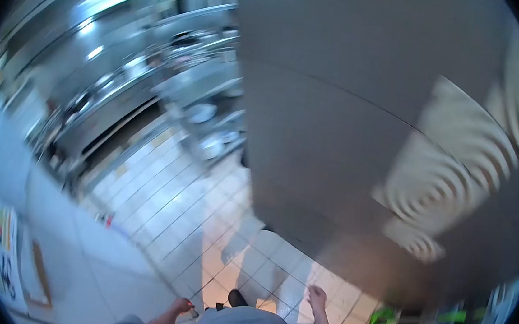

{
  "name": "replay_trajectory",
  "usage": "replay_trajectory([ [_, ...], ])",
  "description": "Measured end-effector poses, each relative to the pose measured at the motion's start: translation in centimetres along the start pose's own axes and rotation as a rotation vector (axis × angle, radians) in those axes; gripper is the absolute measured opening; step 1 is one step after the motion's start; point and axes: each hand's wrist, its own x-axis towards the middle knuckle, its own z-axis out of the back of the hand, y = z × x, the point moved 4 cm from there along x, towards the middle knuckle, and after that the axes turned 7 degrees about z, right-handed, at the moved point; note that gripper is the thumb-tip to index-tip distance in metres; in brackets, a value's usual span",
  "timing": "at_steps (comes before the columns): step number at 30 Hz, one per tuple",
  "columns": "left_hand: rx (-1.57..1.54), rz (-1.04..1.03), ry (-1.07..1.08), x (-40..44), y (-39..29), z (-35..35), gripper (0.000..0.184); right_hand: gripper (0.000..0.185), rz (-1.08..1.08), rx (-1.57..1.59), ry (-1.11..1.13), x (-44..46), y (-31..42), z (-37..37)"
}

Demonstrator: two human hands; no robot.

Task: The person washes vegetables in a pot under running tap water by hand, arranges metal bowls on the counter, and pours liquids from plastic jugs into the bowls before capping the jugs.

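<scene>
My left hand [182, 306] is low in the picture, in front of my body, with its fingers curled. A small bit of red and something pale and narrow show at its fingers, too small and blurred to name. On the other side, my right hand [316, 297] hangs over the tiled floor [173, 216] with its fingers loosely closed and nothing visible in them. Neither hand touches the large brown panel [323, 149] that stands ahead and to the right, bearing a pale ripple pattern [431, 194].
Metal shelves with bowls [202, 113] stand beyond the panel's left edge. A steel counter [113, 120] runs along the left, crowded with blurred kitchenware. A white wall [94, 252] is close on my left. Something bright green [380, 322] lies low at right.
</scene>
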Motion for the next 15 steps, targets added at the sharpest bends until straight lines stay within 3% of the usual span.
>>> replay_trajectory([
  [1,-0.008,0.073,-0.027,1.2,3.1,-0.2,0.033,0.033,-0.139,0.034,-0.058,-0.9,0.8,-0.4],
  [2,-0.142,0.159,-0.061,-2.3,3.4,1.6,0.032,0.020,-0.039,-0.275,0.069,0.7,-5.2,0.2],
  [3,-0.110,0.150,-0.079,-1.6,5.8,1.2,0.033,0.028,0.051,-0.562,0.051,1.8,-13.5,0.8],
  [4,-0.060,0.142,-0.096,-0.3,7.4,1.0,0.035,0.043,0.182,-1.220,0.493,1.5,-13.5,1.1],
  [5,-0.003,0.127,-0.117,0.8,9.1,1.4,0.036,0.055,0.290,-1.463,0.704,-0.2,-13.5,0.8],
  [9,-0.092,0.077,-0.328,1.2,9.4,6.1,0.044,0.044,0.113,-1.430,0.819,-0.3,-9.0,-5.2],
  [15,-0.374,0.021,-0.451,4.0,4.3,19.2,0.044,0.032,0.199,-1.438,0.968,4.6,-4.7,-17.6],
])
